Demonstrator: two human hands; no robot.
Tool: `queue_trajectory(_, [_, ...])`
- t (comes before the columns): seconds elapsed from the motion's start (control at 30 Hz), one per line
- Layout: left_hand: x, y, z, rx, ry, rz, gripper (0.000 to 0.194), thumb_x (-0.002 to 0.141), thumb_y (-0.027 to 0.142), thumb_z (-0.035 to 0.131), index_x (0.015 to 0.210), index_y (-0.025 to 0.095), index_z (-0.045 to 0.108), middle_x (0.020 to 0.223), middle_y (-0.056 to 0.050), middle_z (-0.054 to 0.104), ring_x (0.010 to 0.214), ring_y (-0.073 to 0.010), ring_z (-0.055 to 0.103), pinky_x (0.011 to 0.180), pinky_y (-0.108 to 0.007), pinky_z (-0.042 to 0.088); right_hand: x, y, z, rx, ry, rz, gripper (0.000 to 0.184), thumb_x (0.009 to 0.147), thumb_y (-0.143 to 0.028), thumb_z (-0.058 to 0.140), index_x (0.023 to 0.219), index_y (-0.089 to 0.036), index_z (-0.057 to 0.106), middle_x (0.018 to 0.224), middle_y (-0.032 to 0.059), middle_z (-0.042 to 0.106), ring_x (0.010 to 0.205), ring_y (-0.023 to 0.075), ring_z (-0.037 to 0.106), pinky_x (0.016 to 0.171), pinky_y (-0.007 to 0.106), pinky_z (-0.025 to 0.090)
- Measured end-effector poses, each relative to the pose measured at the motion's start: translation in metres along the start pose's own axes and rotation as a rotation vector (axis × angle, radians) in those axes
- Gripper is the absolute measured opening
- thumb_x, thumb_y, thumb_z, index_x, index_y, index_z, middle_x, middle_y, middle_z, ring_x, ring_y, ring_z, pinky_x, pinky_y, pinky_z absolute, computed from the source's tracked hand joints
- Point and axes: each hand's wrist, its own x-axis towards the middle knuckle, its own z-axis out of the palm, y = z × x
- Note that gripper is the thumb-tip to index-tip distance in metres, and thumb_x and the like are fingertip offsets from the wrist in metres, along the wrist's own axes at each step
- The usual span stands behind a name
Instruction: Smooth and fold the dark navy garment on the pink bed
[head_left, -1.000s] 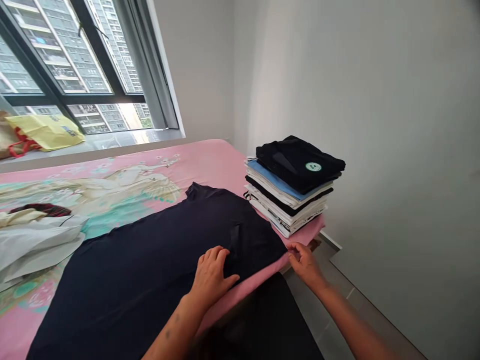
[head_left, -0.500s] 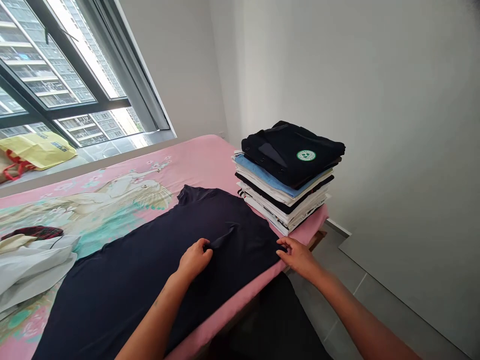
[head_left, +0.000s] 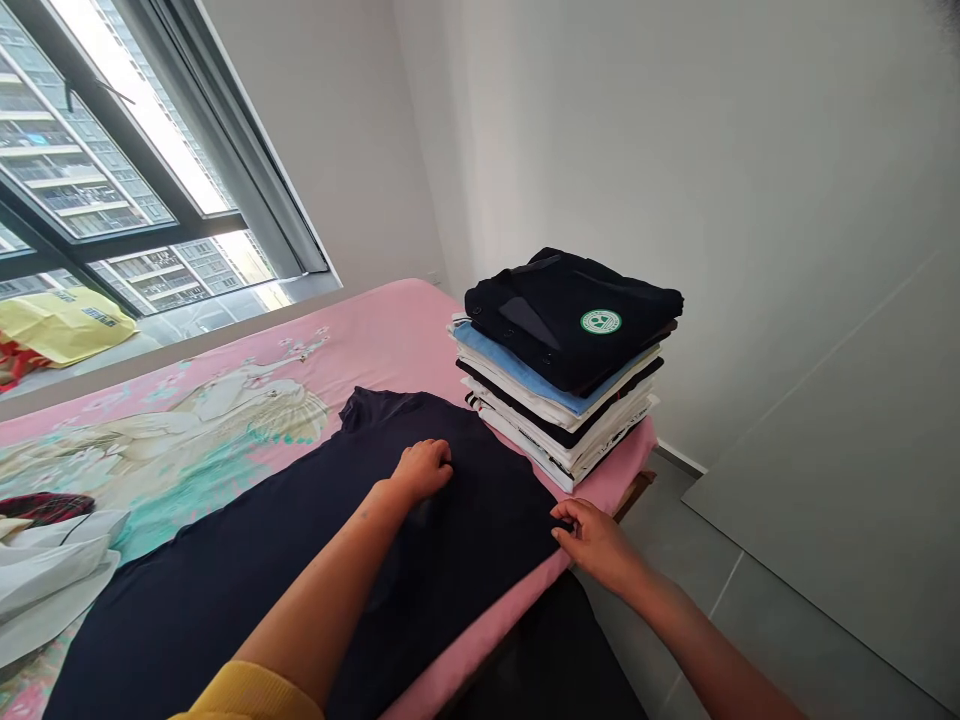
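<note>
A dark navy T-shirt (head_left: 480,520) lies spread across the bed, its neckline and sleeve toward the stack of clothes. My left hand (head_left: 422,470) rests over the upper part of the shirt with its fingers curled down; the fingertips are mostly hidden, and the cloth around them looks flat. At the bed's edge, my right hand (head_left: 592,535) has thumb and fingers closed on the near sleeve corner of the T-shirt. Just beyond my right hand stands a tall stack of folded clothes (head_left: 562,400), topped by a black garment (head_left: 570,310) with a round green and white badge.
The pink flowered bedsheet (head_left: 390,320) covers the bed. White clothes (head_left: 60,560) and a plaid piece (head_left: 49,508) lie at the left. A yellow bag (head_left: 67,325) sits on the window sill. Grey floor tiles (head_left: 697,580) and a wall border the right side.
My left hand has moved farther over the shirt, up and to the right, and the raised fold near it has flattened. My right hand stays at the sleeve corner. The view has shifted slightly.
</note>
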Motion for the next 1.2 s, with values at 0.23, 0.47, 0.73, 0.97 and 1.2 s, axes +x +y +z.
queue_trajectory(0.23, [0.020,-0.010,-0.017,-0.167,0.074,0.075,0.022,0.073,0.018,0.043,0.090,0.020,0.057,0.077,0.001,0.061,0.071,-0.0139,0.055,0.066,-0.025,0.042,-0.002,0.001,0.000,0.239,-0.013,0.112,0.024,0.074,-0.032,0.053,0.096,-0.022,0.059,0.079,-0.0003,0.062,0.064,0.0135,0.056,0.056,0.026,0.044])
queue_trajectory(0.47, [0.028,-0.019,-0.002,-0.230,0.185,0.026,0.026,0.077,0.018,0.040,0.096,0.019,0.058,0.095,-0.003,0.063,0.086,-0.0166,0.057,0.080,-0.028,0.043,0.002,0.000,-0.002,0.291,0.004,0.139,0.033,0.073,-0.031,0.054,0.104,-0.020,0.059,0.087,0.0030,0.062,0.067,0.0134,0.058,0.056,0.025,0.046])
queue_trajectory(0.73, [0.003,-0.045,0.015,-0.292,0.063,-0.069,0.033,0.083,0.029,0.041,0.107,0.017,0.059,0.105,-0.007,0.063,0.092,-0.0163,0.059,0.082,-0.026,0.045,0.003,0.007,0.001,0.164,0.016,0.136,0.029,0.075,-0.034,0.051,0.099,-0.021,0.062,0.080,0.0019,0.064,0.067,0.0155,0.060,0.065,0.029,0.048])
queue_trajectory(0.97, [-0.065,-0.073,0.013,-0.278,-0.056,-0.135,0.017,0.066,0.021,0.054,0.080,0.019,0.063,0.085,-0.003,0.062,0.078,-0.0174,0.057,0.073,-0.028,0.044,0.005,0.013,0.008,0.032,0.047,0.120,0.033,0.069,-0.041,0.059,0.096,-0.023,0.063,0.081,0.0026,0.066,0.072,0.0177,0.061,0.068,0.030,0.048])
queue_trajectory(1.2, [-0.082,-0.066,0.025,-0.402,-0.029,-0.160,0.024,0.072,0.027,0.052,0.095,0.020,0.055,0.073,0.002,0.059,0.065,-0.0122,0.055,0.060,-0.024,0.042,0.005,0.011,0.003,-0.010,0.026,0.104,0.014,0.065,-0.029,0.051,0.076,-0.022,0.057,0.063,-0.0019,0.061,0.054,0.0147,0.056,0.055,0.027,0.044])
